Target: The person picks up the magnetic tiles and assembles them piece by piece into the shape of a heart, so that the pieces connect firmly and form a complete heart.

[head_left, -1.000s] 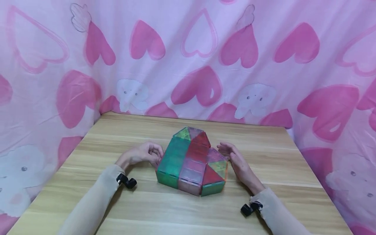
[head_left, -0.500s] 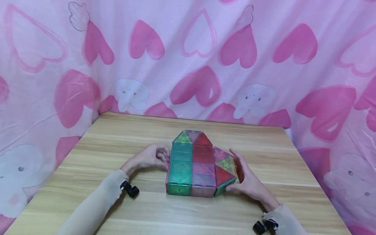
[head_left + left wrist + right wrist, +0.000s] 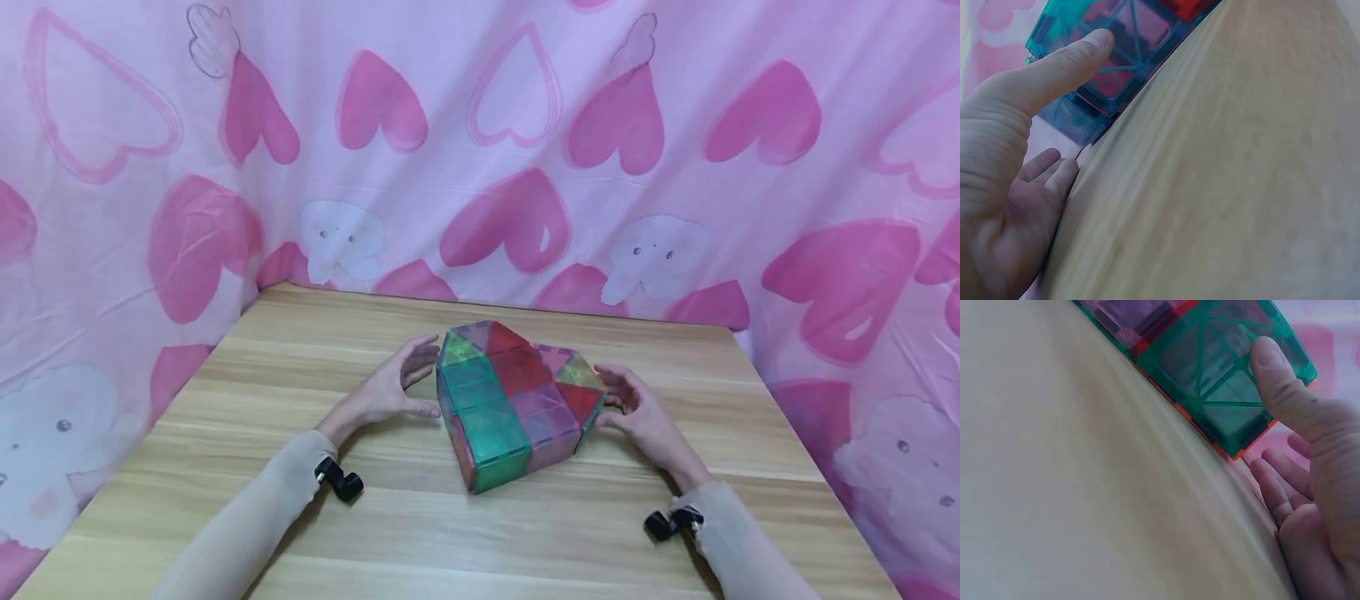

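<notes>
A hollow block of see-through magnetic tiles (image 3: 487, 412), green, purple, red, pink and yellow, lies between the two hands. Its outline has two rounded lobes at the back and right. My left hand (image 3: 393, 385) stands at its left side with thumb and fingers spread; in the left wrist view the thumb (image 3: 1054, 69) passes before a teal side tile. At the right lobe is my right hand (image 3: 647, 417), its fingers loosely bent. The right wrist view has that thumb (image 3: 1275, 378) over a green side tile (image 3: 1210, 369); whether it touches cannot be made out.
The wooden table (image 3: 360, 533) bears the tile block. A pink curtain (image 3: 510, 108) with hearts and white cartoon animals hangs behind and at both sides. Small black cameras sit on the left wrist (image 3: 339, 478) and right wrist (image 3: 673, 525).
The tile block has turned counterclockwise on the table, its right lobe swinging back and its front left corner coming forward. My left fingers have spread from a curl; the right hand has followed the right lobe.
</notes>
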`<state>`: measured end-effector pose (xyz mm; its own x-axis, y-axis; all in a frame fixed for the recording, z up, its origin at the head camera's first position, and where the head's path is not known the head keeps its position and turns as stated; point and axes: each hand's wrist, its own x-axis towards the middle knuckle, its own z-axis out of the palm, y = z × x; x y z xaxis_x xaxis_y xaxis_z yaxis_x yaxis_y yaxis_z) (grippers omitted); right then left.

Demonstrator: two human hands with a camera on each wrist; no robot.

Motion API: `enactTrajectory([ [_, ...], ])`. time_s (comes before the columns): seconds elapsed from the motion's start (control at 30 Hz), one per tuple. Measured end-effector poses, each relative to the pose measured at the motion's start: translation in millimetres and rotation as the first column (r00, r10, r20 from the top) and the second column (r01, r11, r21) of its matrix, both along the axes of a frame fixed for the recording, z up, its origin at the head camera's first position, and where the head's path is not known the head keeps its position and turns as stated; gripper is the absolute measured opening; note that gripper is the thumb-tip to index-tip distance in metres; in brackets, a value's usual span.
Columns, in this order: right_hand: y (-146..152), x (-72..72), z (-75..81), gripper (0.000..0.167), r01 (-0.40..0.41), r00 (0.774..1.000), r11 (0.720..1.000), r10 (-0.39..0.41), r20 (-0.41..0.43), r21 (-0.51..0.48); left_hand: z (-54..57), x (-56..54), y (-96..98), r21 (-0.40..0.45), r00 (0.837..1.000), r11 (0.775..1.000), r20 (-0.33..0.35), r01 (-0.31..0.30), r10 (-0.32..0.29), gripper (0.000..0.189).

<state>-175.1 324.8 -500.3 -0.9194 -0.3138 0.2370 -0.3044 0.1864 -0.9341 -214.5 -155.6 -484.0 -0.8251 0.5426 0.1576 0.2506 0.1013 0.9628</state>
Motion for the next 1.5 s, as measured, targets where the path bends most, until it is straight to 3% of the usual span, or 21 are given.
enactTrajectory([
  [0.17,-8,-24.3,1.7,0.061,0.155,0.988,0.988,-0.155,0.001,0.011,0.4,-1.4,0.5,0.044,0.999,0.998,-0.012,-0.041,0.041,0.135],
  [0.27,-16,-26.1,4.7,0.049,0.208,0.978,0.978,-0.208,0.004,0.013,-0.1,-1.2,0.9,0.038,0.998,0.998,-0.019,-0.056,0.057,0.137],
  [0.33,-22,-20.7,6.2,0.046,0.198,0.98,0.98,-0.198,-0.004,0.006,-0.5,0.0,1.3,0.019,0.998,0.998,-0.022,-0.066,0.066,0.136],
  [0.47,-31,-4.3,8.7,0.056,0.056,0.997,0.998,-0.058,-0.053,-0.034,-2.7,2.3,2.1,-0.034,0.997,0.996,-0.017,-0.078,0.077,0.122],
  [0.6,-36,3.8,8.0,0.078,-0.079,0.995,0.995,0.075,-0.065,-0.067,-2.9,3.8,0.5,-0.075,0.996,0.993,-0.016,-0.088,0.087,0.11],
  [0.77,-38,7.8,5.6,0.12,0.017,0.997,0.991,-0.006,-0.083,0.132,-3.9,2.6,5.0,-0.085,0.996,0.993,-0.031,-0.085,0.083,0.106],
  [0.87,-38,9.6,5.7,0.128,0.092,0.994,0.97,-0.075,-0.085,0.224,-4.5,1.9,8.9,-0.08,0.996,0.993,-0.024,-0.089,0.087,0.105],
  [1.2,-41,6.8,1.0,0.124,0.094,0.991,0.987,-0.08,-0.108,0.13,-4.3,4.6,6.6,-0.067,0.993,0.991,-0.013,-0.119,0.119,0.104],
  [1.5,-37,5.2,2.9,0.122,0.089,0.99,0.989,-0.074,-0.123,0.12,-3.5,3.0,11.0,-0.054,0.993,0.992,-0.016,-0.117,0.116,0.105],
])
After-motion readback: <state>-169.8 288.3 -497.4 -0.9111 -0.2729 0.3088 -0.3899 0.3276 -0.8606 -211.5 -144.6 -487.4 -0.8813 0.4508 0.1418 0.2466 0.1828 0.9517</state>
